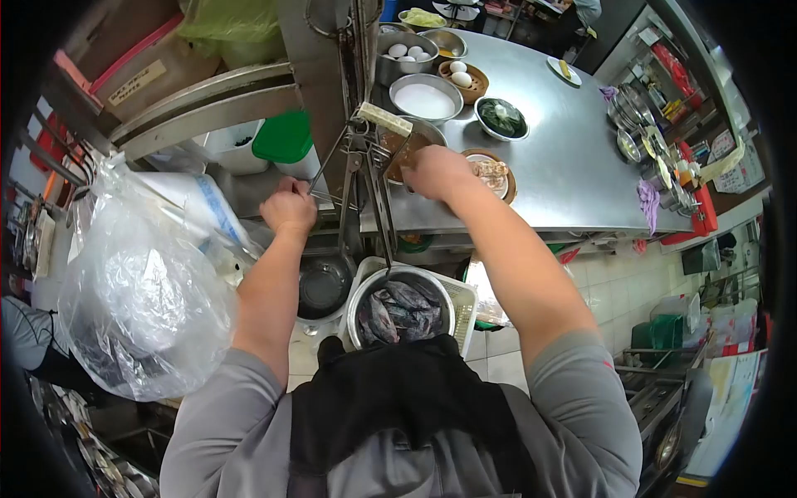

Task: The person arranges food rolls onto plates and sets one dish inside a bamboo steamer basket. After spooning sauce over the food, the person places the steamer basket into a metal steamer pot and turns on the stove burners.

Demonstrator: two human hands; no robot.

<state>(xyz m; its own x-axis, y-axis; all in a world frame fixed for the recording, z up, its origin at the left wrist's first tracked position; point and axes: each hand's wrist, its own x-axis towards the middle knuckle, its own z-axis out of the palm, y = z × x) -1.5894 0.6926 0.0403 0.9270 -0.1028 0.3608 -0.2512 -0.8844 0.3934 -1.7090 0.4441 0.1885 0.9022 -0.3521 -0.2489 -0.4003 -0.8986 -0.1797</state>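
My left hand (289, 207) is closed beside a metal post, near thin metal rods of a rack; what its fingers grip, if anything, is hidden. My right hand (436, 173) reaches over the steel table, its fingers curled down at a metal bowl of brown sauce (397, 156). Those fingertips are out of sight. Just right of it lies a round plate with pale food (491, 174). Metal tongs (355, 153) and other long utensils hang between my hands. Below, in front of my apron, a steel pot (359, 319) holds several dark fish (404, 309).
The steel table (573, 158) carries a bowl of white liquid (425, 98), eggs (459, 73) and a bowl of dark greens (501, 118). A green-lidded tub (282, 137) sits on the left shelf. A large clear plastic bag (145, 282) hangs beside my left arm.
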